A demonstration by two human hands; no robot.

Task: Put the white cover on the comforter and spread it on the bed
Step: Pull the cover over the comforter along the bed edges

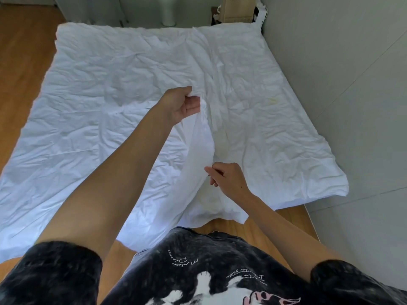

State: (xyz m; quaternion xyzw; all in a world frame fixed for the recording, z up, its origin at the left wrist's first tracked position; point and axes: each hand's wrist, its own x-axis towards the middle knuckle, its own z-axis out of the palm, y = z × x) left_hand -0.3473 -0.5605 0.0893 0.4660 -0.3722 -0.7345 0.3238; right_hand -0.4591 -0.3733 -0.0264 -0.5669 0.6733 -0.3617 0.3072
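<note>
1. Left hand (pixel 179 104) reaches out over the middle of the bed, fingers curled round a raised fold of the crumpled white fabric cover (pixel 92 111), pinching it up off the surface.
2. That cover lies spread across the bed, covering its whole top; a long ridge of cloth runs from the far edge down toward the person.
3. Right hand (pixel 226 179), nearer the body, pinches the lower end of the same fold between thumb and fingertips.
4. Pale grey wall (pixel 352 84) runs along the bed's right side; brown cardboard box (pixel 239 7) stands beyond the far corner.
</note>
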